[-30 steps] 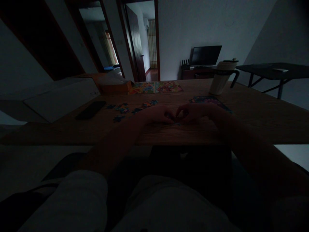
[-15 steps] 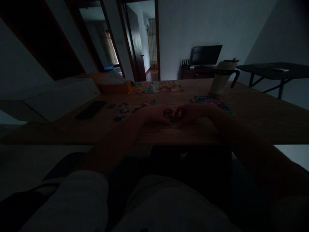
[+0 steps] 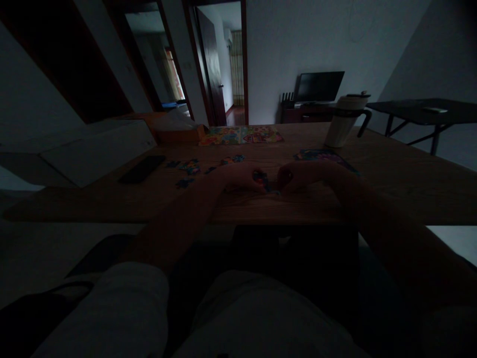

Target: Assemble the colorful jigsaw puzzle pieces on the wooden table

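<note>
head view, dim light. left hand (image 3: 244, 176) curls low over the wooden table (image 3: 395, 189), thumb and fingers closed round a small dark multicoloured puzzle piece (image 3: 261, 180); a bit of red shows inside the curl. right hand (image 3: 300, 175) is just to the right of it, fingers bent in and thumb tip down near the piece's lower right end. can't tell if the right one pinches anything: fingertips too dark. so the piece sits between the two hands, close to the near table edge.

around the grip: loose puzzle pieces (image 3: 191, 166) lie to its left in several small clusters, some partly behind the left wrist. further left of them, a black phone (image 3: 142, 169) lies flat. past the phone, a big white box (image 3: 100, 149), and beyond it an orange box (image 3: 179, 136) with whitish stuff on top.

straight beyond the grip, a colourful printed sheet (image 3: 242, 135) lies flat on the far part of the table. just beyond the right hand, a dark picture panel (image 3: 324, 155), partly covered by that hand and forearm. farther out and right of the grip, a pale mug (image 3: 341, 127) stands upright, dark handle facing right.
</note>
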### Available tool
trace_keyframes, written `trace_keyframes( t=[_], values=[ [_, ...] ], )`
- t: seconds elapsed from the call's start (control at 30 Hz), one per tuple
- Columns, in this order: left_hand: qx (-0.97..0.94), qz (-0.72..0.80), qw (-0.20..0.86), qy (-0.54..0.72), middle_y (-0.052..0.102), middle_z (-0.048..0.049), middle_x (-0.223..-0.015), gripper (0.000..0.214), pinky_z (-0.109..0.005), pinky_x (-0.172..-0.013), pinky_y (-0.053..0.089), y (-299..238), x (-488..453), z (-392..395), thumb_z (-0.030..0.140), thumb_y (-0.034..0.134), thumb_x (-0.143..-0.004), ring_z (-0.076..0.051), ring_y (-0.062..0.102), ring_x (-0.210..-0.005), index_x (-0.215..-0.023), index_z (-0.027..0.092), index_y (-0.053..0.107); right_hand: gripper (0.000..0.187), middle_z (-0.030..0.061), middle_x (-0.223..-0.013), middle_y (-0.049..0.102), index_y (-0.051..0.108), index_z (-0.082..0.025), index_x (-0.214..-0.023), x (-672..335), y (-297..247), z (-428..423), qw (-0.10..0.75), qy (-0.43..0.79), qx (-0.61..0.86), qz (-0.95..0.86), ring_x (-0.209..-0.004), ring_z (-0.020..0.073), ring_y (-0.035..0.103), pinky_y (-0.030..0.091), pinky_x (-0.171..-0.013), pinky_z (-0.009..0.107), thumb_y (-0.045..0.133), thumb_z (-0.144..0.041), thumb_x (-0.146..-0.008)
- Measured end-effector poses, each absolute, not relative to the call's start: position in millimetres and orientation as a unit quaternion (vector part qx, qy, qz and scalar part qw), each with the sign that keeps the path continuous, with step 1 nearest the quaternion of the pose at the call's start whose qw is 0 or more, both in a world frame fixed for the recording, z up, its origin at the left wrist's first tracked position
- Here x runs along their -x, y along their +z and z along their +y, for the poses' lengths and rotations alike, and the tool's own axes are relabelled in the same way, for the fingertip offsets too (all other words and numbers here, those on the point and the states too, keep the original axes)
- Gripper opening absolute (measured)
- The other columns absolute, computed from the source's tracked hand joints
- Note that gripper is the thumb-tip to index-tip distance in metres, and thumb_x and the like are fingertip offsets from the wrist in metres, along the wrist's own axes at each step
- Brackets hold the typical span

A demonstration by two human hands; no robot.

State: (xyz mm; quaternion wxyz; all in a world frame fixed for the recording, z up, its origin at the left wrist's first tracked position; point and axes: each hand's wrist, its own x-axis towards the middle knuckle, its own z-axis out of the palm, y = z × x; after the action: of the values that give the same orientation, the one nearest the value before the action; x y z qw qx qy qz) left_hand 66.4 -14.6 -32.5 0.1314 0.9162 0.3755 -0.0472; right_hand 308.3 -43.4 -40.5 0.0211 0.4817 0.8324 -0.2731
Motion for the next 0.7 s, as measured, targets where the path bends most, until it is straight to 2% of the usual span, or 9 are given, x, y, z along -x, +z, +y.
trace_keyframes(
  t=[0.17, 0.33, 0.47, 0.63, 0.7],
  values=[
    [-0.921, 0.360, 0.144, -0.048, 0.068, -0.0092, -0.125, 0.085, -0.029, -0.090, 0.045, -33, -66, -13, 0.067, 0.074, -0.070, -0.025, 0.063, -0.107, -0.140, 0.021, 0.059, 0.039, 0.0060, -0.102, 0.077, 0.076, -0.022, -0.098, -306, -40, -44, 0.028, -0.282, -0.480, 0.831, -0.092, 0.0277, 0.070, 0.052, -0.081, 0.036, 0.078, -0.049, -0.070],
    [-0.919, 0.369, 0.131, -0.053, 0.067, -0.0094, -0.127, 0.086, -0.031, -0.092, 0.045, -31, -67, -16, 0.068, 0.072, -0.070, -0.027, 0.063, -0.109, -0.141, 0.021, 0.059, 0.040, 0.0063, -0.105, 0.076, 0.076, -0.022, -0.100, -301, -36, -50, 0.017, -0.248, -0.507, 0.825, -0.098, 0.0294, 0.069, 0.052, -0.086, 0.037, 0.080, -0.043, -0.066],
    [-0.919, 0.367, 0.134, -0.054, 0.067, -0.0080, -0.130, 0.083, -0.031, -0.093, 0.045, -30, -66, -17, 0.066, 0.071, -0.071, -0.027, 0.063, -0.111, -0.142, 0.024, 0.058, 0.042, 0.0059, -0.106, 0.076, 0.073, -0.022, -0.103, -300, -35, -53, 0.014, -0.222, -0.522, 0.823, -0.098, 0.0299, 0.069, 0.054, -0.083, 0.036, 0.079, -0.042, -0.067],
    [-0.921, 0.357, 0.147, -0.051, 0.069, -0.0067, -0.125, 0.082, -0.030, -0.089, 0.046, -32, -66, -15, 0.068, 0.071, -0.070, -0.026, 0.064, -0.107, -0.138, 0.024, 0.061, 0.059, 0.0068, -0.117, 0.072, 0.061, -0.023, -0.122, -310, -47, -44, -0.060, -0.214, -0.520, 0.825, -0.099, 0.0266, 0.069, 0.054, -0.081, 0.034, 0.079, -0.037, -0.068],
    [-0.918, 0.366, 0.141, -0.048, 0.069, -0.0070, -0.125, 0.082, -0.029, -0.088, 0.046, -34, -66, -13, 0.069, 0.071, -0.068, -0.026, 0.064, -0.107, -0.137, 0.024, 0.062, 0.060, 0.0074, -0.120, 0.071, 0.059, -0.023, -0.125, -313, -50, -41, -0.083, -0.206, -0.519, 0.825, -0.099, 0.0252, 0.069, 0.054, -0.081, 0.033, 0.077, -0.032, -0.069]
  ],
)
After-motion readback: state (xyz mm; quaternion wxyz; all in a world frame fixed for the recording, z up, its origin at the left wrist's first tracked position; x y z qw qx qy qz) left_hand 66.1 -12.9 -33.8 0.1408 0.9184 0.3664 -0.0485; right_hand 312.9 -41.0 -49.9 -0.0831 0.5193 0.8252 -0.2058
